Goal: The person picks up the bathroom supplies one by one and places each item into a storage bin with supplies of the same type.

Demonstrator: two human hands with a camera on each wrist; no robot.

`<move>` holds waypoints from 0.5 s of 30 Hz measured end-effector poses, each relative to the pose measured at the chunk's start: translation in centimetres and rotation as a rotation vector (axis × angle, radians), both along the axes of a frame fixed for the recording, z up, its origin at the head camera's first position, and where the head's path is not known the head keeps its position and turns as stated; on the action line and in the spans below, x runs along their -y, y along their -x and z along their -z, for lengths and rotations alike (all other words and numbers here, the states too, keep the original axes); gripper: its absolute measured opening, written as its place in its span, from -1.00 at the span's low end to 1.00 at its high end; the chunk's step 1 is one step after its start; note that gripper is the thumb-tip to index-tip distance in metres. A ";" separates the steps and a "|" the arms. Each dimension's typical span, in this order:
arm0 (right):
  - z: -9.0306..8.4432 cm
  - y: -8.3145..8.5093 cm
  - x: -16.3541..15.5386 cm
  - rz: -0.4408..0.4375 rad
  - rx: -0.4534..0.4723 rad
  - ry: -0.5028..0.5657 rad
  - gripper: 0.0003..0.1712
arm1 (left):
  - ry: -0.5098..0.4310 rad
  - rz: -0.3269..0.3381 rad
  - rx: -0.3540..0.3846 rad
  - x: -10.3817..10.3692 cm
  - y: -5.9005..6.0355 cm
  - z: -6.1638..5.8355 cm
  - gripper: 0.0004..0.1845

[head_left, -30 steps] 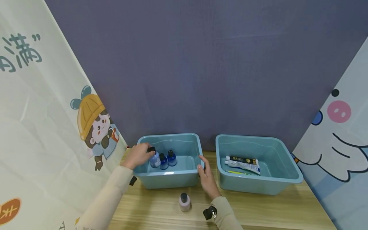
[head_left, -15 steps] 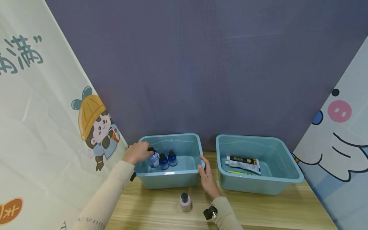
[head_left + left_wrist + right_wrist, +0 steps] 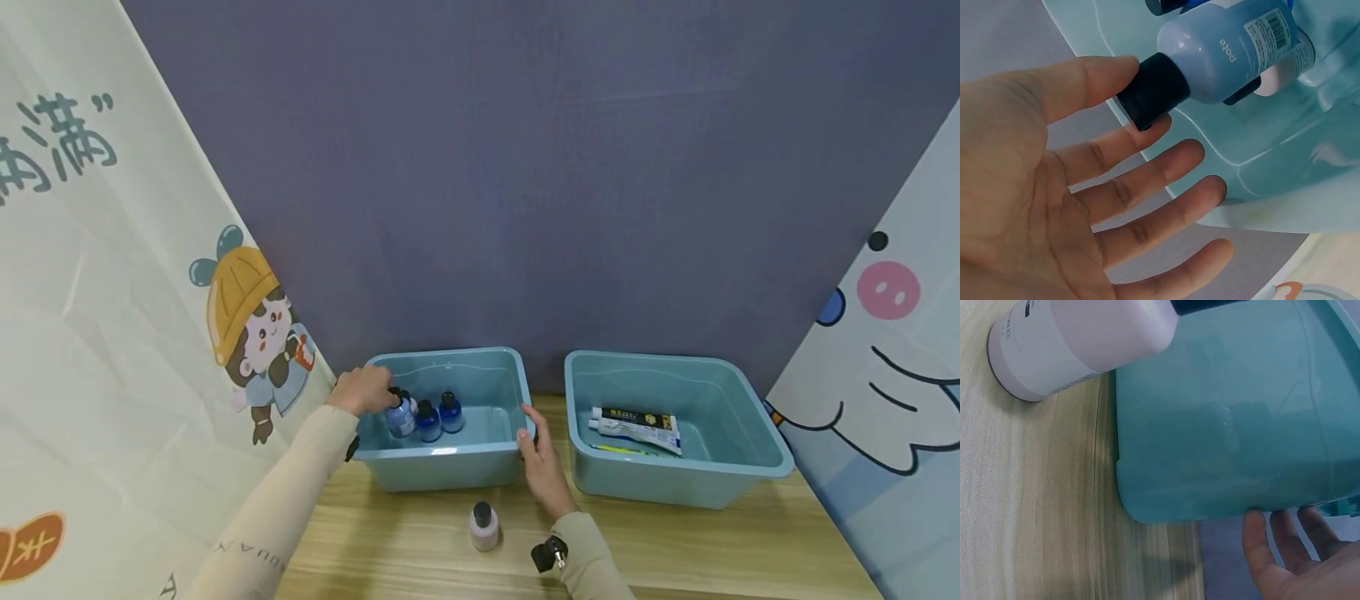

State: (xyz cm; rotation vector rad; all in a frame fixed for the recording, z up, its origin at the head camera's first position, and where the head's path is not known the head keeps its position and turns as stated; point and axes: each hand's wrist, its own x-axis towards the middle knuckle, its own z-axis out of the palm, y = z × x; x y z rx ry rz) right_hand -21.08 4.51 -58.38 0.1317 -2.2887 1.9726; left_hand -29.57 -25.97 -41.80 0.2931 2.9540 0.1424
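Observation:
A light blue bottle [image 3: 401, 417] with a black cap stands in the left teal bin [image 3: 442, 468], next to two small dark blue bottles [image 3: 428, 422]. My left hand [image 3: 365, 390] reaches over the bin's left rim. In the left wrist view its fingers [image 3: 1166, 165] are straight and spread, and thumb and forefinger just touch the black cap [image 3: 1154, 90] of the light blue bottle [image 3: 1235, 53]. My right hand [image 3: 538, 454] rests against the bin's right front corner; its fingertips [image 3: 1285, 540] lie relaxed beside the bin wall [image 3: 1229, 425].
A pale pink bottle [image 3: 482, 527] with a dark cap stands on the wooden table [image 3: 675, 550] in front of the left bin, near my right wrist. The right teal bin [image 3: 675, 489] holds a toothpaste tube [image 3: 633, 425]. Printed cloth panels flank both sides.
My left hand has drawn a little to the left with the light blue bottle, and its fingers have loosened around the cap. My right hand has stayed on the bin.

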 end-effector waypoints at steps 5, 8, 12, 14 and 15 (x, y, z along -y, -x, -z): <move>0.0 0.0 0.0 0.000 -0.002 0.001 -0.45 | 0.024 -0.004 0.033 -0.2 0.5 0.2 -0.51; 0.1 0.0 0.0 0.002 -0.001 -0.004 -0.44 | 0.043 -0.007 0.051 -0.3 0.7 0.3 -0.50; 0.0 0.0 0.0 -0.009 0.003 0.012 -0.43 | 0.065 -0.002 0.066 -0.5 0.9 0.2 -0.60; 0.0 0.0 0.0 -0.018 0.002 0.026 -0.43 | 0.077 0.002 0.066 -0.5 0.9 0.2 -0.69; 0.1 0.0 -0.1 -0.022 0.002 0.032 -0.43 | 0.084 0.001 0.069 -0.6 1.0 0.1 -0.73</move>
